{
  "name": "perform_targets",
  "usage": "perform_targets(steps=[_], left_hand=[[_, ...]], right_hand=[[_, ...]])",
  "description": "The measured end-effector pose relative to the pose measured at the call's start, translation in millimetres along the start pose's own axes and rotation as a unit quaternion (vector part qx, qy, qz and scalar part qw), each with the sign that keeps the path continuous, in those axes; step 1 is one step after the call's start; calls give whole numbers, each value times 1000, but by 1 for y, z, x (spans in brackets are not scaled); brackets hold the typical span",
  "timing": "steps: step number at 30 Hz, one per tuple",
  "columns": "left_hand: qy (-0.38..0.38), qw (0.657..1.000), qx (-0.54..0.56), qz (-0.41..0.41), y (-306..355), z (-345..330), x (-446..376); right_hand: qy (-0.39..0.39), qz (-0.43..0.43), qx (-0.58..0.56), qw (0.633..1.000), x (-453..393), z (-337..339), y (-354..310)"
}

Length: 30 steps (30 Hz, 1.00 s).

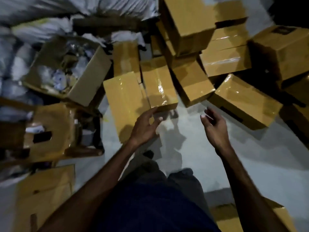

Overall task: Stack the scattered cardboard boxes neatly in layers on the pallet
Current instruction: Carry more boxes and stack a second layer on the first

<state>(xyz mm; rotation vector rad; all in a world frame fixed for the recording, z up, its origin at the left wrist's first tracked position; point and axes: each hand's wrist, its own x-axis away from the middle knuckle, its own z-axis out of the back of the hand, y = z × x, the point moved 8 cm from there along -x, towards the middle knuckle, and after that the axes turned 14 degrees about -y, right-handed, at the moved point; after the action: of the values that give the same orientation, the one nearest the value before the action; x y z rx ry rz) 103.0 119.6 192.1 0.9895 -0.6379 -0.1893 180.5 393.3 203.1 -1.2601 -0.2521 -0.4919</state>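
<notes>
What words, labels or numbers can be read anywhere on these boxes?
None can be read.
Dark printed patch on the top of the box at far right: too blurred to read.
Dark mark on the side of the tilted box near the right hand: shape only, no letters.
Taped box by the left hand: only shiny clear tape, no print visible.

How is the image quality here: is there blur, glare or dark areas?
Head view: motion blur smears the white sacks at the upper left; glare streaks shine on the tape of the taped box near the left hand; the right hand casts no clear shadow; corners fall dark, and wide-angle distortion bends the edges.
</notes>
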Motion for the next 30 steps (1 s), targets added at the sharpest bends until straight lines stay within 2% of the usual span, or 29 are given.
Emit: perform_targets(steps=[4, 9, 15, 21, 24, 30], left_hand=[[42, 997, 12, 58, -60, 33, 25], [37, 991, 1, 130, -151, 65, 15], [7, 978, 36, 205, -275, 101, -40], [67, 960, 83, 260, -391, 133, -109], [107, 941, 127, 295, -450, 138, -134], [143, 869, 330, 339, -526, 116, -167]], right_hand=[[-61, -10, 15, 998, -28, -58, 2], [-120, -43, 64, 990, -67, -144, 22], [-125, -118, 57, 984, -140, -223, 78], [-124, -167, 93, 974, -233, -284, 137], [-137, -185, 109, 967, -276, -313, 167], [-201, -189, 95, 957, -341, -365, 222]])
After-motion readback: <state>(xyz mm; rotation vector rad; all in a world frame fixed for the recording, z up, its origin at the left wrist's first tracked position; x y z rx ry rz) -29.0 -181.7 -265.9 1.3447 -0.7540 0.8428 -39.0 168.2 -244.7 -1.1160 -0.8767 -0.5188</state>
